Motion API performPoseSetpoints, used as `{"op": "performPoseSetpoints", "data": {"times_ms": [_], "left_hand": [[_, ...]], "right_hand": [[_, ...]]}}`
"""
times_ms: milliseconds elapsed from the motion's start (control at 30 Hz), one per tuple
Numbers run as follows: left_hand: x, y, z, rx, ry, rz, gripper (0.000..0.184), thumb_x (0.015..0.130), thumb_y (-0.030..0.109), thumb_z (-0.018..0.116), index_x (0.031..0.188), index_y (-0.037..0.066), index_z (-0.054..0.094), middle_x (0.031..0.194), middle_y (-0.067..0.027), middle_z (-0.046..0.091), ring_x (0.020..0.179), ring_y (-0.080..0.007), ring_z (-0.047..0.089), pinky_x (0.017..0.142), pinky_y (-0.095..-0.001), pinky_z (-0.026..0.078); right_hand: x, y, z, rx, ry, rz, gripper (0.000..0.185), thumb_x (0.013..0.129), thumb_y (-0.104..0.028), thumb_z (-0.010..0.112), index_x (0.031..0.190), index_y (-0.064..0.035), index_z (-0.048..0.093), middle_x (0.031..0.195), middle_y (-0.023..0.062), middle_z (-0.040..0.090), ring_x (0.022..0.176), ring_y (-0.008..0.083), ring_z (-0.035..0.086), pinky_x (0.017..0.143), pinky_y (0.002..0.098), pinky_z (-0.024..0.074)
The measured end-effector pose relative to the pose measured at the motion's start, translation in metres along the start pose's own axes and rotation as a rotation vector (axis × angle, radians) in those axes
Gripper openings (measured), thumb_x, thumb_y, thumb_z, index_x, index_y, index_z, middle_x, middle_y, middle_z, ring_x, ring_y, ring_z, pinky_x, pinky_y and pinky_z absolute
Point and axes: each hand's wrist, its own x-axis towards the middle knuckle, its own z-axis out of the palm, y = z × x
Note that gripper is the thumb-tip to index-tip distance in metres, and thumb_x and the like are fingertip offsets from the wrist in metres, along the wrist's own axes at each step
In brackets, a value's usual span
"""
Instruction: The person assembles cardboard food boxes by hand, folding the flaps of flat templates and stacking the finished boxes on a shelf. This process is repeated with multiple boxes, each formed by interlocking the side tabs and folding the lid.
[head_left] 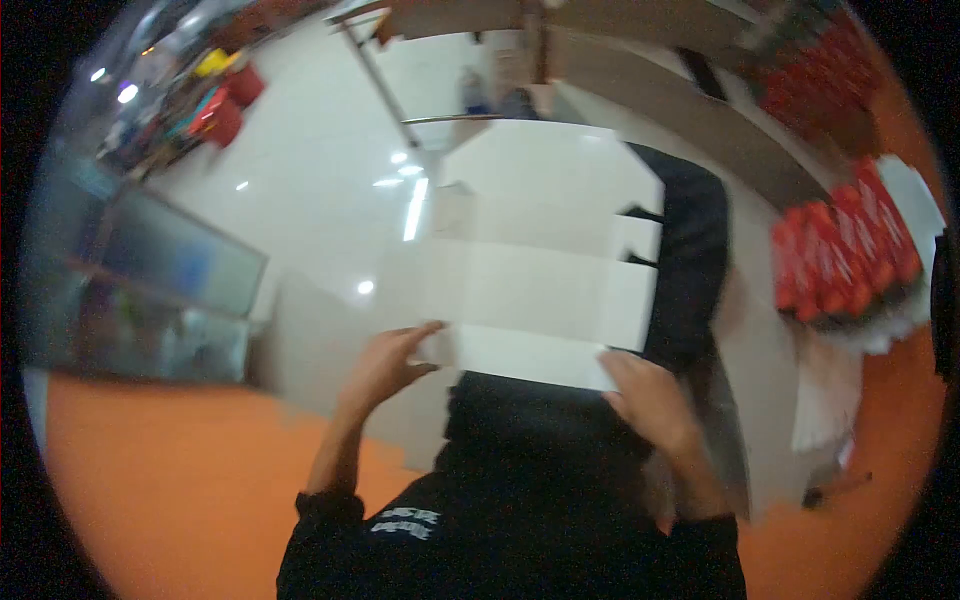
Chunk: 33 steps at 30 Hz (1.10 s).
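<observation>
A white, unfolded cardboard box blank with crease lines, side flaps and slots lies across my lap, spread out in front of me. My left hand pinches the near left corner flap between thumb and fingers. At the near right corner, my right hand grips the edge, with the thumb on top and some fingers hidden beneath the card. The near panel looks slightly raised along its crease. Motion blur softens the outlines of both hands.
Red packaged items are piled at the right. A glass-sided case stands at the left. Red containers are at the far left. A table frame stands ahead on the glossy tiled floor. Orange surfaces lie on both sides.
</observation>
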Motion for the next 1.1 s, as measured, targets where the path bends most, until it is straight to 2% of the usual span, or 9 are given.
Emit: {"op": "performPoseSetpoints", "data": {"times_ms": [33, 67, 267, 433, 533, 600, 867, 1000, 1100], "left_hand": [[0.004, -0.006, 0.001, 0.081, -0.032, 0.048, 0.056, 0.071, 0.017, 0.074, 0.123, 0.013, 0.053, 0.094, -0.015, 0.064, 0.084, -0.0313, 0.062, 0.076, -0.0409, 0.05], [0.008, 0.002, -0.005, 0.133, -0.139, -0.018, 0.056, 0.073, 0.026, 0.074, 0.123, 0.013, 0.053, 0.105, -0.0136, 0.064, 0.09, -0.0344, 0.061, 0.079, -0.0416, 0.049], [0.005, -0.005, 0.007, 0.343, -0.17, 0.023, 0.053, 0.077, 0.029, 0.069, 0.121, 0.01, 0.048, 0.077, -0.0118, 0.059, 0.071, -0.0333, 0.061, 0.063, -0.0445, 0.047], [0.005, -0.008, 0.021, 0.306, -0.067, -0.025, 0.05, 0.077, 0.024, 0.067, 0.12, 0.01, 0.044, 0.08, -0.0151, 0.06, 0.07, -0.0343, 0.061, 0.059, -0.0441, 0.048], [-0.019, 0.024, 0.012, 0.282, -0.053, -0.076, 0.047, 0.078, 0.022, 0.066, 0.117, 0.008, 0.044, 0.081, -0.0163, 0.06, 0.072, -0.0339, 0.062, 0.059, -0.0438, 0.049], [0.017, -0.004, 0.043, 0.251, -0.063, -0.161, 0.045, 0.08, 0.02, 0.063, 0.118, 0.009, 0.043, 0.084, -0.0175, 0.059, 0.072, -0.0348, 0.061, 0.06, -0.0447, 0.05], [0.02, 0.015, 0.046, 0.056, -0.155, -0.381, 0.038, 0.086, 0.017, 0.051, 0.121, 0.008, 0.04, 0.1, -0.0246, 0.054, 0.079, -0.0409, 0.06, 0.066, -0.048, 0.049], [0.021, 0.03, 0.038, -0.083, -0.133, -0.462, 0.032, 0.089, 0.016, 0.045, 0.119, 0.006, 0.04, 0.096, -0.0261, 0.054, 0.082, -0.0432, 0.058, 0.067, -0.0499, 0.047], [0.021, 0.038, 0.035, -0.025, -0.055, -0.546, 0.033, 0.088, 0.015, 0.049, 0.118, 0.006, 0.04, 0.093, -0.026, 0.053, 0.082, -0.0432, 0.058, 0.067, -0.05, 0.047]], "right_hand": [[0.003, -0.003, -0.008, -0.019, -0.023, -0.014, 0.044, 0.078, -0.01, 0.064, 0.119, -0.0036, 0.049, 0.114, 0.0157, 0.056, 0.104, 0.0315, 0.056, 0.089, 0.0402, 0.0472], [0.007, -0.006, -0.014, -0.046, -0.096, 0.034, 0.045, 0.077, -0.01, 0.064, 0.119, -0.0034, 0.049, 0.114, 0.0162, 0.056, 0.103, 0.032, 0.056, 0.088, 0.0398, 0.0477], [0.018, -0.008, -0.013, -0.115, -0.232, 0.088, 0.053, 0.073, -0.007, 0.069, 0.12, -0.0038, 0.046, 0.108, 0.0166, 0.055, 0.095, 0.0332, 0.058, 0.079, 0.0437, 0.0484], [0.045, -0.005, -0.028, -0.052, -0.194, 0.045, 0.043, 0.072, -0.004, 0.068, 0.112, -0.0027, 0.053, 0.106, 0.0167, 0.06, 0.09, 0.0343, 0.061, 0.074, 0.0435, 0.0501], [0.023, -0.013, -0.062, -0.052, -0.181, -0.032, 0.04, 0.084, -0.008, 0.058, 0.122, 0.0012, 0.049, 0.116, 0.0202, 0.056, 0.102, 0.0343, 0.057, 0.087, 0.0397, 0.046], [0.06, 0.026, -0.023, 0.028, -0.201, -0.025, 0.04, 0.084, -0.009, 0.055, 0.122, -0.0027, 0.049, 0.116, 0.0211, 0.054, 0.101, 0.0392, 0.054, 0.085, 0.0444, 0.0464], [0.07, 0.033, -0.035, 0.197, -0.191, -0.03, 0.039, 0.082, -0.01, 0.059, 0.119, -0.002, 0.05, 0.111, 0.0224, 0.056, 0.092, 0.0404, 0.058, 0.078, 0.0446, 0.0493], [0.069, 0.045, -0.029, 0.242, -0.141, -0.112, 0.035, 0.082, -0.009, 0.058, 0.116, -0.0029, 0.053, 0.109, 0.0211, 0.058, 0.091, 0.0393, 0.059, 0.076, 0.0438, 0.0501], [0.078, 0.05, -0.035, 0.311, -0.144, -0.151, 0.029, 0.084, -0.007, 0.055, 0.113, -0.0035, 0.055, 0.107, 0.0203, 0.059, 0.087, 0.0384, 0.061, 0.073, 0.0431, 0.0509]]}}
